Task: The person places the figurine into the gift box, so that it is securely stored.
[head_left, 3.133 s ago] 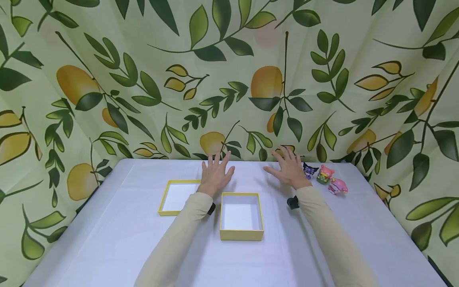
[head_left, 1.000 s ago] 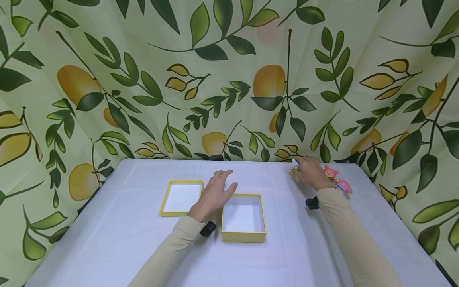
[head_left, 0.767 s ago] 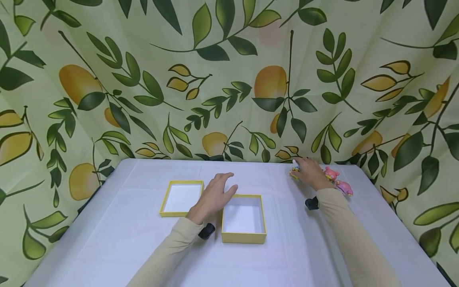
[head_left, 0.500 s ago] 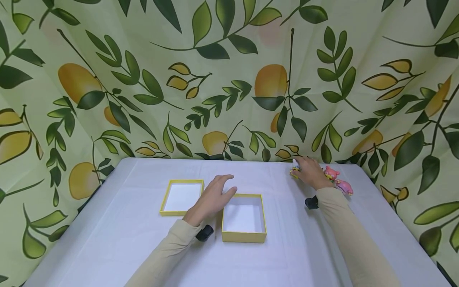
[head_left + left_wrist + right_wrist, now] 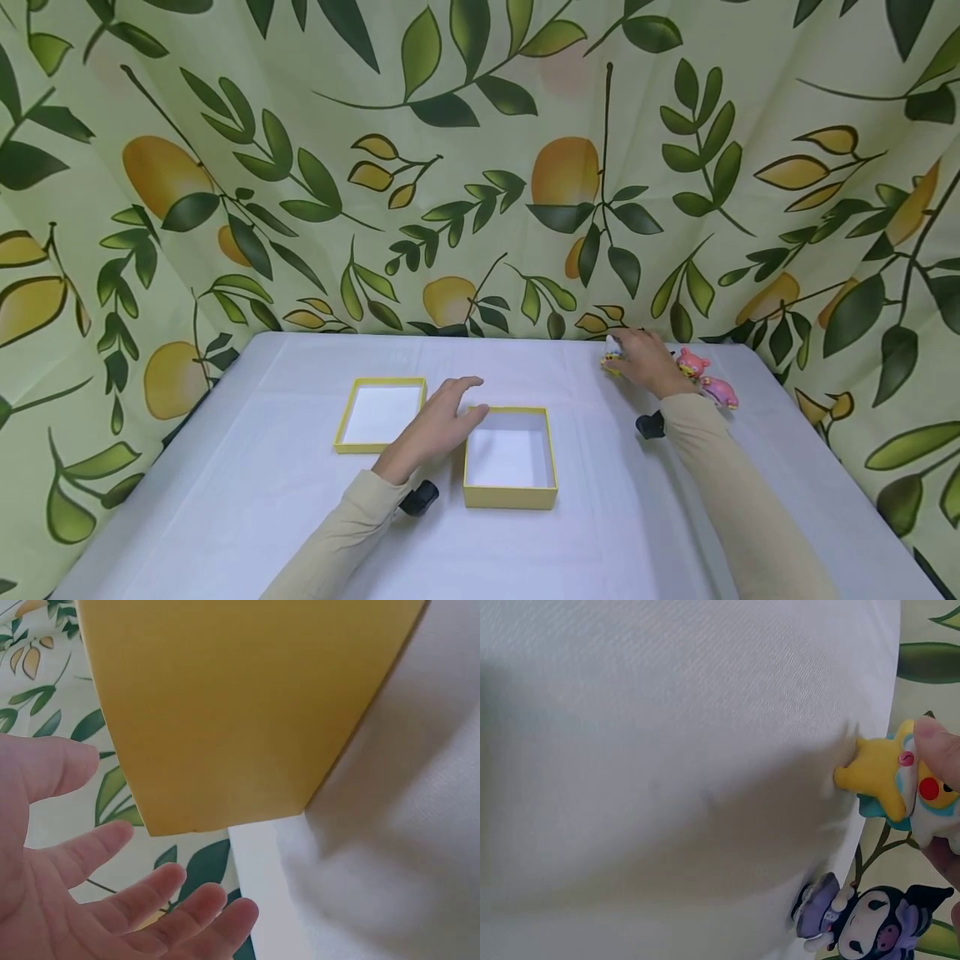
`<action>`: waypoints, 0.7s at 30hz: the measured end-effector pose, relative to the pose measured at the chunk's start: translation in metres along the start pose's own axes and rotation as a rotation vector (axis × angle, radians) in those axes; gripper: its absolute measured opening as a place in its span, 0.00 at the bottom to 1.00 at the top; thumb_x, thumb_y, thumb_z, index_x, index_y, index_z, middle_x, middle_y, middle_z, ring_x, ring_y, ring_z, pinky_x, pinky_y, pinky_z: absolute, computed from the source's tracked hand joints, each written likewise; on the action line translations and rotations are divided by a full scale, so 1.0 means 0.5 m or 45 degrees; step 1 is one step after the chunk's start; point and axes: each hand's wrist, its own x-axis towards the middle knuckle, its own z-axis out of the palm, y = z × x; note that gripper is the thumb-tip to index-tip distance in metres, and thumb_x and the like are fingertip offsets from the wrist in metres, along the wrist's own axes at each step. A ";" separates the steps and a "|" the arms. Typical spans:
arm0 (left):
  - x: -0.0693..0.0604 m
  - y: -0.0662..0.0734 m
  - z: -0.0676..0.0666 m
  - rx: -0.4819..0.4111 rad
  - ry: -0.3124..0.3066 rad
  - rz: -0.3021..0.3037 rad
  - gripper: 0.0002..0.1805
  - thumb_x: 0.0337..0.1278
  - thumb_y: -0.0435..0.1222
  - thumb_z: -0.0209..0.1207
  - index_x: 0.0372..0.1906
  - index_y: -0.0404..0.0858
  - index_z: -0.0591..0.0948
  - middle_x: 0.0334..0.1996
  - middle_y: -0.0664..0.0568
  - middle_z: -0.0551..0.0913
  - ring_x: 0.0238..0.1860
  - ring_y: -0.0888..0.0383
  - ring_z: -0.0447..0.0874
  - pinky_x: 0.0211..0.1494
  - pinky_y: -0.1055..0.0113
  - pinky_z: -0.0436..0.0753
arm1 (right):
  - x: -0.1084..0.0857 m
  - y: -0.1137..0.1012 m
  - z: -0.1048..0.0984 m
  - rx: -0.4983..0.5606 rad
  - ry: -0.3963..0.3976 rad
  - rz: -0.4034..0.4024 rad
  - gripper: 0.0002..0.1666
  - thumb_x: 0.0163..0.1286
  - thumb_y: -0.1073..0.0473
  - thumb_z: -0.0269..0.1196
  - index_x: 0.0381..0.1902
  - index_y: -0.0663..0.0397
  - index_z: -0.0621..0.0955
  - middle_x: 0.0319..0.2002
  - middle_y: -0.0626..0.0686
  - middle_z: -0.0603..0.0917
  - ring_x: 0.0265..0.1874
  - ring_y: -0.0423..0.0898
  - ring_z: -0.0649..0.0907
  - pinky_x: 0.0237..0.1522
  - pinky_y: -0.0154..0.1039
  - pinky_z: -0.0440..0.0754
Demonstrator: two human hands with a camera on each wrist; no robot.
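My right hand [image 5: 647, 363] pinches a yellow figurine with a white hood [image 5: 612, 357] at the table's back right. In the right wrist view the thumb lies over the head of the yellow figurine [image 5: 877, 769], and a black and purple figurine [image 5: 868, 922] is beside it. My left hand [image 5: 433, 427] hangs with spread fingers between the shallow yellow-rimmed tray [image 5: 380, 447] and the deeper yellow box [image 5: 510, 497]. The left wrist view shows the palm and loose fingers of the left hand [image 5: 112, 900] beside the wall of the yellow box [image 5: 240, 712], holding nothing.
Two pink figurines, one upright [image 5: 692, 363] and one lower down [image 5: 720, 392], are just right of my right hand. A white cloth covers the table [image 5: 300, 500]. Behind it hangs a leaf-patterned curtain [image 5: 480, 150].
Since the first frame, my right hand has moved right and taken hold of the yellow figurine, lately shifting slightly left with it. My left hand has come back towards the near side.
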 end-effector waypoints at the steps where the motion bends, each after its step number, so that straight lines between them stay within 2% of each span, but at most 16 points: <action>1: -0.002 -0.001 0.000 -0.005 -0.002 0.003 0.27 0.69 0.45 0.55 0.69 0.41 0.71 0.68 0.42 0.71 0.70 0.46 0.68 0.73 0.48 0.69 | 0.000 -0.002 0.000 0.000 -0.001 -0.001 0.36 0.65 0.55 0.69 0.65 0.69 0.72 0.62 0.70 0.76 0.64 0.67 0.73 0.73 0.64 0.58; 7: -0.010 -0.009 0.001 -0.016 -0.005 0.036 0.27 0.69 0.44 0.55 0.68 0.39 0.71 0.67 0.42 0.71 0.70 0.46 0.68 0.73 0.48 0.69 | -0.002 -0.015 -0.001 0.056 -0.008 0.015 0.37 0.66 0.55 0.68 0.66 0.70 0.70 0.64 0.71 0.73 0.65 0.69 0.70 0.72 0.65 0.59; 14: -0.016 -0.014 0.003 -0.016 -0.005 0.041 0.27 0.69 0.44 0.56 0.68 0.39 0.71 0.67 0.41 0.72 0.70 0.46 0.68 0.74 0.48 0.68 | -0.004 -0.022 -0.004 0.165 0.037 -0.043 0.35 0.66 0.57 0.69 0.64 0.72 0.71 0.60 0.72 0.76 0.56 0.66 0.77 0.59 0.63 0.76; 21: -0.023 -0.017 0.002 -0.037 -0.024 0.015 0.26 0.69 0.45 0.56 0.68 0.41 0.71 0.66 0.41 0.72 0.68 0.46 0.70 0.72 0.46 0.70 | -0.004 -0.026 -0.002 0.255 0.037 -0.073 0.35 0.66 0.59 0.68 0.64 0.73 0.70 0.58 0.71 0.76 0.55 0.64 0.78 0.57 0.60 0.78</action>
